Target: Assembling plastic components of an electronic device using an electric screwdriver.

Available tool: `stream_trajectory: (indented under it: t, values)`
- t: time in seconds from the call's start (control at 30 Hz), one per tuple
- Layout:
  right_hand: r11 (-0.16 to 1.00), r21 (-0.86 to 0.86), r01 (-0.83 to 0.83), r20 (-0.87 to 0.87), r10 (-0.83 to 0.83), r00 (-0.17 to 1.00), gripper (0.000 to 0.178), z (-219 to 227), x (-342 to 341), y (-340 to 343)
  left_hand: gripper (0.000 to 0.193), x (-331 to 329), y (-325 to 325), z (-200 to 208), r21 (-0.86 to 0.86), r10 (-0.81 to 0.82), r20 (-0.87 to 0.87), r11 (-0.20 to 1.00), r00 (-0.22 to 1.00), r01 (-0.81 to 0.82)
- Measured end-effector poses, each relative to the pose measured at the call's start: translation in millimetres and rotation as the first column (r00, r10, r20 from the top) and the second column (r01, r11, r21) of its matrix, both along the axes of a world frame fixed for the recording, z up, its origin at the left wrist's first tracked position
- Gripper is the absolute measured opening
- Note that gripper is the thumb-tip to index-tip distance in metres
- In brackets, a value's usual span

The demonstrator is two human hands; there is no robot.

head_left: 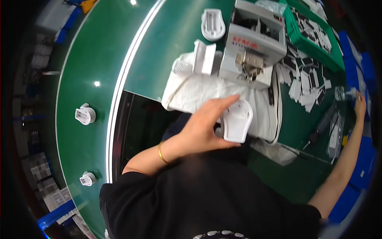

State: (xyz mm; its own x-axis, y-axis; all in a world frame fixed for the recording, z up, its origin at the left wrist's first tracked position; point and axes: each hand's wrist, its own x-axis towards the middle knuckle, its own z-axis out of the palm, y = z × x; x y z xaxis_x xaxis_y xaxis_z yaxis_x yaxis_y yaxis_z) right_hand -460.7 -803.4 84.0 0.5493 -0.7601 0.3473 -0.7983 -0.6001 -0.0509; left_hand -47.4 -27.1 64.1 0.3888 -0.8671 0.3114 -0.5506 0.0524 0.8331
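My left hand grips a white plastic housing by its edges, thumb below and fingers above. The housing's hollow face is turned up, over the front of a white cloth. Far to the right, my right hand has its fingers closed at the white top of a small clear bottle. Beyond the cloth stands a grey machine with a metal mechanism at its front. Left of the machine, a white bracket-like part rests at the cloth's far edge.
Another white housing lies beside the machine. Small black and white pieces are heaped at right, below a green bin of similar pieces. Two white parts sit on the green surface at left. Blue bins line the right edge.
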Motion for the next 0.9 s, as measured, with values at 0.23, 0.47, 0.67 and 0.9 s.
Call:
stream_trajectory:
  t: [0.23, 0.47, 0.67, 0.9]
  values:
    - [0.996, -0.092, 0.020, 0.074, -0.014, 0.997, 0.038, 46, 84, 150, 0.098, 3, 17, -31, -0.021, 0.101, 0.045, 0.995, 0.994, -0.100]
    - [0.525, 0.447, -0.725, 0.517, 0.510, 0.688, 0.023, 11, 217, 621, 0.104, -14, 18, -69, -0.075, 0.171, 0.146, 0.984, 0.974, -0.161]
    - [0.564, 0.577, -0.591, 0.612, 0.182, 0.770, 0.021, -22, 223, 689, 0.098, -15, 8, -72, -0.178, 0.194, 0.169, 0.970, 0.966, -0.164]
    - [0.518, 0.696, -0.497, 0.577, 0.008, 0.817, 0.014, -29, 238, 704, 0.097, -12, 7, -82, -0.205, 0.212, 0.154, 0.962, 0.965, -0.179]
